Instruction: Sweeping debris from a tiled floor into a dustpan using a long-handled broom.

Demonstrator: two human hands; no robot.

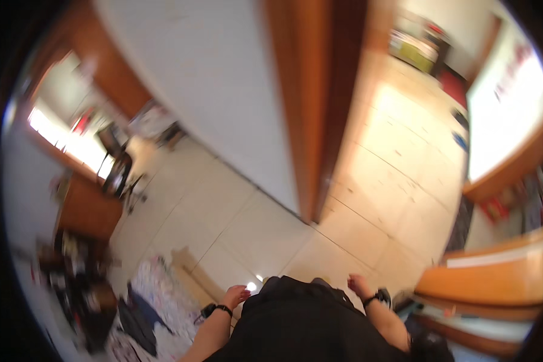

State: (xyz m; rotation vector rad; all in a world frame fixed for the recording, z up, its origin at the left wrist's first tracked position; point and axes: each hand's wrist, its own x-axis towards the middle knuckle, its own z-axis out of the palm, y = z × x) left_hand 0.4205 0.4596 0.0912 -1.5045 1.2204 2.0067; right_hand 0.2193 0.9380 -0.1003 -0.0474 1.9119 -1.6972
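My left hand [236,296] hangs at the left side of my black clothing [298,316], over the tiled floor, near a small bright spot. Its fingers look loosely curled, and I see nothing in it. At the other side of my body, my right hand [357,285] is held away from the clothing, also with nothing visible in it. Dark bands with small devices sit on both wrists. Blur hides the finer details of the fingers.
A wall corner with brown wooden trim [314,135] stands ahead. Left are a patterned bed cover [163,280] with dark clothing on it, an office chair [117,172] and a brown cabinet [90,208]. An orange-brown wooden piece of furniture [484,280] stands close at right, with shoes beyond.
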